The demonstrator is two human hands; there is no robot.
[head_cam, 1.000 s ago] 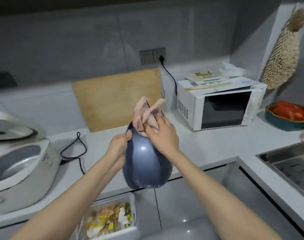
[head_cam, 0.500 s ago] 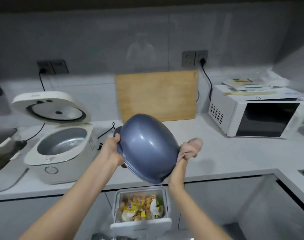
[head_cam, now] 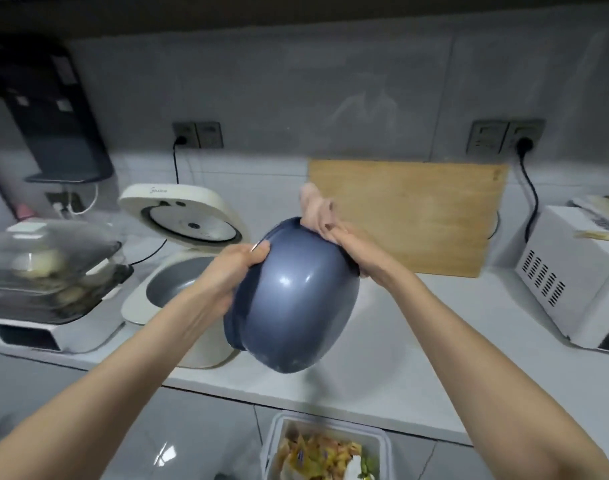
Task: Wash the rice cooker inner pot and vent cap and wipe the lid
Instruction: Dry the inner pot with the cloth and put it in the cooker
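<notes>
Bare bench (head_cam: 382, 341) lay open between the open rice cooker (head_cam: 178, 289) and the microwave (head_cam: 573, 282); a cutting board (head_cam: 417, 216) blocked the back wall.

I get one view, from the head-worn camera, facing forward and down over the white kitchen counter (head_cam: 382, 358) toward the grey tiled wall (head_cam: 296, 81). It sits near, left hand (head_cam: 226, 275) and right hand (head_cam: 355, 251) mid-frame.

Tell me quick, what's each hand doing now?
Left hand: closed, gripping the inner pot by its rim.
Right hand: closed, holding a pink cloth against the pot.
</notes>
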